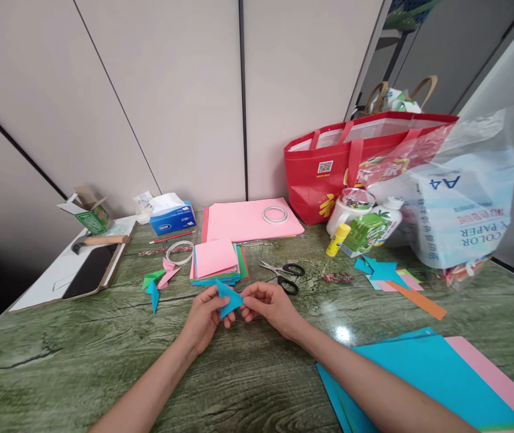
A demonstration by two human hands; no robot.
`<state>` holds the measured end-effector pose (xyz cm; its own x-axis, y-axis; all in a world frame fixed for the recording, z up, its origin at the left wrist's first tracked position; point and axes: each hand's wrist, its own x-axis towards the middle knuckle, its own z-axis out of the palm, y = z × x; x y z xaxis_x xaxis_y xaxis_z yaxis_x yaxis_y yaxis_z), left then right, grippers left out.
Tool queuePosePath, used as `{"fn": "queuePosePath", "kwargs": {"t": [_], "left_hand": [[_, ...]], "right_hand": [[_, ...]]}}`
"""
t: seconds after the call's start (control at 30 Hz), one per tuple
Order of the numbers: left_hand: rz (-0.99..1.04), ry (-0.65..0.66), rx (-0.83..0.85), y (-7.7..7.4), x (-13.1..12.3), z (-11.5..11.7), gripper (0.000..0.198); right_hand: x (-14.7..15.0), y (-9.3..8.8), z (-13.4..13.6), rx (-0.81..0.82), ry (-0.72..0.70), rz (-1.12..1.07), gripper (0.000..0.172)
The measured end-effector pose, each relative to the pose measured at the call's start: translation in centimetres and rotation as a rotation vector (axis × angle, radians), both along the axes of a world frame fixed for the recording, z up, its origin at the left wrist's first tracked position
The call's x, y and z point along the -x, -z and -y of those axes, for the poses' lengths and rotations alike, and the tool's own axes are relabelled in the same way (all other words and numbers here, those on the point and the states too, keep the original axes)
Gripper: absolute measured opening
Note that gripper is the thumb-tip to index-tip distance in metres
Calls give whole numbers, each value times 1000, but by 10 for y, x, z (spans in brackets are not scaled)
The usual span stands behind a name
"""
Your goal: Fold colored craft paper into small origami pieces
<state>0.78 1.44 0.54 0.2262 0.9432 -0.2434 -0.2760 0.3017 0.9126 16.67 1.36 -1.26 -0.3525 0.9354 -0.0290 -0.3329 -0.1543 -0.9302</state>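
Note:
A blue piece of paper (229,300), folded into a triangle, is held up between both hands above the table. My left hand (205,316) grips its left side, thumb on the front and fingers behind. My right hand (269,307) pinches the triangle's right corner between thumb and fingertips. Just beyond the hands lies a stack of square coloured papers (214,258), pink on top. Black-handled scissors (284,273) rest to the right of the stack, blades partly apart. Folded paper pieces in green, pink and blue (160,281) sit to the left.
Sheets of blue paper (401,373) lie at front right, paper scraps (387,276) behind them. A glue stick (338,239), a green carton (365,231), a red bag (315,174) and a plastic paper packet (468,198) stand right. Tape roll (179,253), tissue pack (172,218) and hammer (103,239) are left.

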Motion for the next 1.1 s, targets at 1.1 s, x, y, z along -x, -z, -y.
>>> {"fn": "queuePosePath", "kwargs": {"t": [1.1], "left_hand": [[-21, 36, -73, 1, -2, 5, 5]], "right_hand": [[-6, 0, -3, 242, -274, 125, 40]]}}
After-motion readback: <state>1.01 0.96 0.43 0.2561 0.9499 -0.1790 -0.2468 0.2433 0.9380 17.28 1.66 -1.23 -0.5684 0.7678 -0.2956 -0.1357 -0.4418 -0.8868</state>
